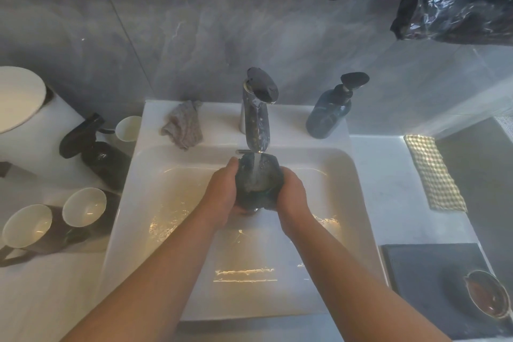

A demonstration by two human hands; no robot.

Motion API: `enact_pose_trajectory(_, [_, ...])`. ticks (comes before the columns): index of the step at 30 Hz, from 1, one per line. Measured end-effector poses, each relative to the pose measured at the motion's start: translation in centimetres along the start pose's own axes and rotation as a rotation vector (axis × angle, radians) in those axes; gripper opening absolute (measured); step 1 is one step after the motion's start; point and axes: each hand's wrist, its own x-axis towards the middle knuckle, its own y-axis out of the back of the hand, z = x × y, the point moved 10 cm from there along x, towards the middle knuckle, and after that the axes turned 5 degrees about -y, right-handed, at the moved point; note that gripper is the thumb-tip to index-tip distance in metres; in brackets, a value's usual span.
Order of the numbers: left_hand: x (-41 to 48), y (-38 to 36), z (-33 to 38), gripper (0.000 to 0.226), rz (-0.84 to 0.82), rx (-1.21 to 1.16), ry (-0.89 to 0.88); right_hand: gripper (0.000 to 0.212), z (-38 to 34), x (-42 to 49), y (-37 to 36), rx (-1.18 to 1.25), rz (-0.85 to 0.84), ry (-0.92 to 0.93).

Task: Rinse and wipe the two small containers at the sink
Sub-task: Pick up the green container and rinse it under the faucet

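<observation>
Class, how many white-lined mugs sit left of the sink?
3: the back mug by the sink corner; the middle mug and nearest mug side by side, closer. Others may be hidden.

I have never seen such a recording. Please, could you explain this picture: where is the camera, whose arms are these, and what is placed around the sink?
There is no machine here. The camera sits on a person's head and looks down, so the two bare arms are that person's own. The left hand and right hand together grip a dark container under the tap. Water runs into it, above a white sink. On the sink's back edge are a grey cloth and a soap bottle. To the left stand mugs. To the right lie a checked cloth and a dark mat with a small bowl on it.
</observation>
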Motion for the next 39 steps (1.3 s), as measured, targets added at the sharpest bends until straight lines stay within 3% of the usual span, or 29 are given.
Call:
enact_pose_trajectory(3, [0.5, 0.6, 1.9, 0.053, 0.017, 0.173, -0.138, 0.033, 0.6, -0.3, -0.5, 0.148, -0.079, -0.083])
enact_pose_trajectory(8, [1.0, -0.4, 3.4, 0.031, -0.056, 0.215, -0.256, 0.033, 1.2, -0.1, -0.5, 0.188, -0.09, -0.056])
enact_pose_trajectory(20, [2.3, -0.2, -0.3, 0.046, -0.055, 0.021, 0.051, 0.029, 0.4, -0.7, 1.1, 0.047, 0.035, 0.073])
enact_pose_trajectory(24, [2.0, -0.4, 0.1, 0.041, -0.069, 0.069, 0.01, 0.037, 2.2, 0.0, 0.4, 0.196, 0.011, -0.083])
enact_pose_trajectory(26, [1.9, -0.8, 1.0, 0.039, -0.089, 0.172, -0.061, 0.026, 3.0, -0.3, 0.1, 0.324, -0.041, -0.207])
enact_pose_trajectory(28, [1.7, -1.2, 2.1, 0.029, -0.101, 0.256, -0.148, 0.032, 3.1, -0.7, -0.2, 0.385, -0.086, -0.242])
enact_pose_trajectory(30, [1.5, -1.6, 2.6, 0.02, -0.113, 0.251, -0.196, 0.036, 3.5, -0.5, -0.1, 0.401, -0.082, -0.21])
enact_pose_trajectory(34, [1.8, -1.5, 2.3, 0.023, -0.142, 0.165, -0.234, 0.043, 2.8, -0.6, -0.1, 0.279, -0.067, -0.069])
enact_pose_trajectory(36, [2.0, -1.4, 1.6, 0.024, -0.137, 0.104, -0.205, 0.035, 2.0, -1.1, 0.2, 0.169, -0.054, 0.029])
enact_pose_trajectory(39, [1.7, -1.1, 0.3, 0.027, -0.115, -0.027, -0.118, 0.047, 0.8, -2.1, 0.1, 0.03, -0.079, 0.161])
